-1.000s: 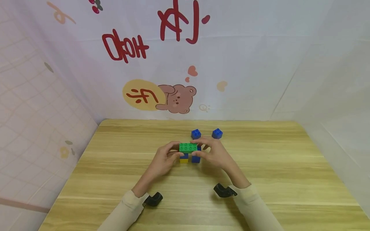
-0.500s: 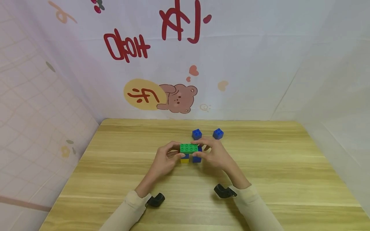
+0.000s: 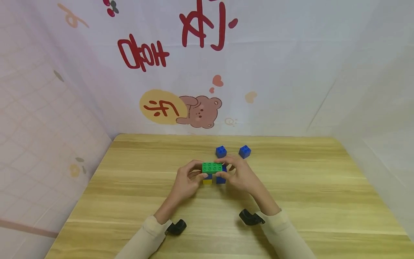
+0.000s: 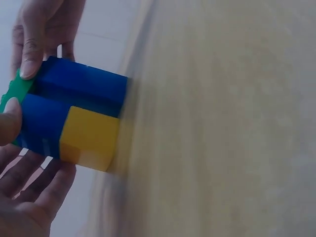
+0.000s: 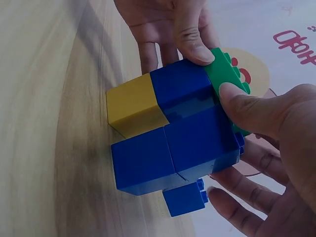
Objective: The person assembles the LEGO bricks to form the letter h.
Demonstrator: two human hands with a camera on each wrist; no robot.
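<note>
A green toy building brick (image 3: 212, 167) with several studs lies across two short columns at mid-table. One column has a blue brick (image 5: 178, 81) on a yellow brick (image 5: 136, 106). Beside it stands a column of blue bricks (image 5: 170, 153), some of its top studs showing past the green brick. My left hand (image 3: 187, 180) pinches the green brick's left end, its thumb on the near side near the blue brick below. At the right end my right hand (image 3: 240, 174) pinches the green brick, thumb on the near face. Its other fingers spread behind the blue column.
Two loose blue bricks stand behind the hands: one (image 3: 221, 151) close to the columns, another (image 3: 244, 151) farther right. The wooden table (image 3: 145, 151) meets a printed white cloth wall (image 3: 275, 90) at its back edge. Black wrist cameras sit on both sleeves.
</note>
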